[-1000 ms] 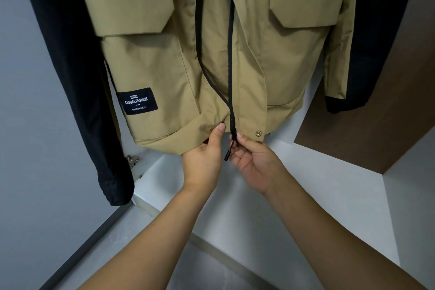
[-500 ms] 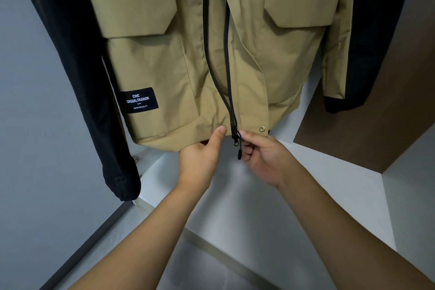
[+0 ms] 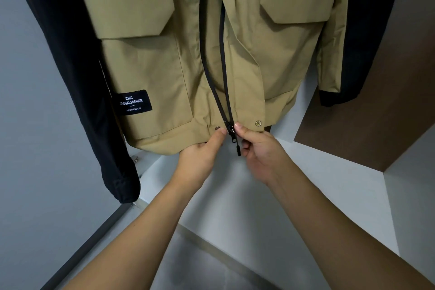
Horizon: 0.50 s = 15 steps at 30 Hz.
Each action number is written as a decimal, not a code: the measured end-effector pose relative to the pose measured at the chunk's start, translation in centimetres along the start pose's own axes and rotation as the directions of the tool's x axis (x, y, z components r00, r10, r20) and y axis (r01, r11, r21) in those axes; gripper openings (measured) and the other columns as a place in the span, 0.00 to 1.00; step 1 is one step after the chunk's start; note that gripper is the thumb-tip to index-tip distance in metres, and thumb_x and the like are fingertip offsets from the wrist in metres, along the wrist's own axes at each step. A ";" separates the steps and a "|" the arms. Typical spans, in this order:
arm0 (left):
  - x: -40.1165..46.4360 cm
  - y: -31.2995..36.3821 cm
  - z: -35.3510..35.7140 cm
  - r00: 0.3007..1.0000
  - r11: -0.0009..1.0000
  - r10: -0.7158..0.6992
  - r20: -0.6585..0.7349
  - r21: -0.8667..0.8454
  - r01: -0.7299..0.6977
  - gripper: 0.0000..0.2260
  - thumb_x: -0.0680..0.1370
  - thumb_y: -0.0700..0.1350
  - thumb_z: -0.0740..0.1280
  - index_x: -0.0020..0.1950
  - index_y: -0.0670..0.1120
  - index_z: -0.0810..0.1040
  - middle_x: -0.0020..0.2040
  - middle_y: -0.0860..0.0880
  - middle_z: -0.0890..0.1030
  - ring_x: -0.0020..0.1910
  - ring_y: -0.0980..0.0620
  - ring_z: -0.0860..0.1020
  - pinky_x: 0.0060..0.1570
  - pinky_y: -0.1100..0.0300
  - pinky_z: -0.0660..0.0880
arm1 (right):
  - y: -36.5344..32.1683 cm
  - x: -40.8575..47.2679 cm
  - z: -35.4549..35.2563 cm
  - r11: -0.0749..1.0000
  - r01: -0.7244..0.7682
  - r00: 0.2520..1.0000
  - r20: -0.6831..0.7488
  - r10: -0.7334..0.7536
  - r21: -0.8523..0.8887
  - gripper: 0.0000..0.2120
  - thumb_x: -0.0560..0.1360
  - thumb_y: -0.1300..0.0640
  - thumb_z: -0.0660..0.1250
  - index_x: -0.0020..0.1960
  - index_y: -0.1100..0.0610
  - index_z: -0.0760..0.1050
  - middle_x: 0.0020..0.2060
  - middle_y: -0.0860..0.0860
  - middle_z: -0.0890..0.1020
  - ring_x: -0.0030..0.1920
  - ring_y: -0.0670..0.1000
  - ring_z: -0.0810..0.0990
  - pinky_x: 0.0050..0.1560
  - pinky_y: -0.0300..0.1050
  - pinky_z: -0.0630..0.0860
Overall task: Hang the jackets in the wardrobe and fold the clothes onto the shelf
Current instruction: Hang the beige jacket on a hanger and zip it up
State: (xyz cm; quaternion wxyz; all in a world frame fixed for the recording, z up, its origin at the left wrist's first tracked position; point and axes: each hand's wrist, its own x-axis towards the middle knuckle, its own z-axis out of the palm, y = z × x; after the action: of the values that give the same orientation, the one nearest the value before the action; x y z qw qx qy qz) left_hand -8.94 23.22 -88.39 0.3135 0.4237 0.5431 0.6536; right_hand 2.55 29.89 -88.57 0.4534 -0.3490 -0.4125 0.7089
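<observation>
A khaki jacket (image 3: 150,59) with flap pockets and a black label hangs in the wardrobe, filling the upper part of the head view. Its black zipper (image 3: 222,73) is open above and meets at the hem. My left hand (image 3: 200,153) grips the hem left of the zipper, thumb on the front fabric. My right hand (image 3: 259,150) pinches the hem at the zipper slider (image 3: 231,130), and the black pull cord hangs just below. The hanger and rail are out of view.
A black jacket (image 3: 70,59) hangs behind the khaki one, with sleeves showing on both sides. The white wardrobe floor (image 3: 306,195) lies below. A grey door panel (image 3: 35,172) stands at left, a brown panel (image 3: 388,101) at right.
Both hands have brought the two zipper halves together at the hem. A snap stud left of the zipper is now uncovered. The view has shifted slightly.
</observation>
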 end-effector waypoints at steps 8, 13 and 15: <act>1.0 -0.7 -0.5 0.984 0.957 -0.171 -0.049 0.228 0.178 0.08 0.79 0.51 0.69 0.56 0.51 0.80 0.45 0.62 0.79 0.42 0.69 0.75 0.37 0.83 0.65 | -1.4 0.2 -0.6 0.961 0.064 0.995 0.090 -0.041 -0.269 0.14 0.74 0.59 0.71 0.31 0.48 0.83 0.28 0.39 0.78 0.29 0.40 0.68 0.33 0.37 0.61; 1.4 -0.5 -0.2 0.971 0.918 -0.228 -0.071 0.316 0.239 0.14 0.79 0.54 0.67 0.62 0.52 0.79 0.48 0.61 0.78 0.48 0.59 0.75 0.45 0.72 0.67 | -0.4 0.5 -0.3 0.992 -0.018 1.000 -0.001 0.018 -0.121 0.05 0.73 0.61 0.72 0.39 0.53 0.81 0.30 0.41 0.81 0.28 0.39 0.73 0.36 0.35 0.64; 1.3 -0.4 -0.1 0.976 0.909 -0.209 -0.064 0.356 0.218 0.14 0.80 0.54 0.66 0.64 0.51 0.78 0.53 0.57 0.80 0.53 0.56 0.74 0.49 0.71 0.64 | 0.0 0.6 0.0 0.998 -0.042 0.999 -0.015 0.041 -0.043 0.03 0.74 0.61 0.71 0.43 0.55 0.81 0.32 0.42 0.82 0.28 0.38 0.76 0.35 0.32 0.68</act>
State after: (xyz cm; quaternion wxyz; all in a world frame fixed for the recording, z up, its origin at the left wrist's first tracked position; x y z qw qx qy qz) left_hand -9.65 24.44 -88.53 0.2934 0.4041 0.7005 0.5098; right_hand 2.33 30.42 -88.65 0.4338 -0.3719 -0.4172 0.7067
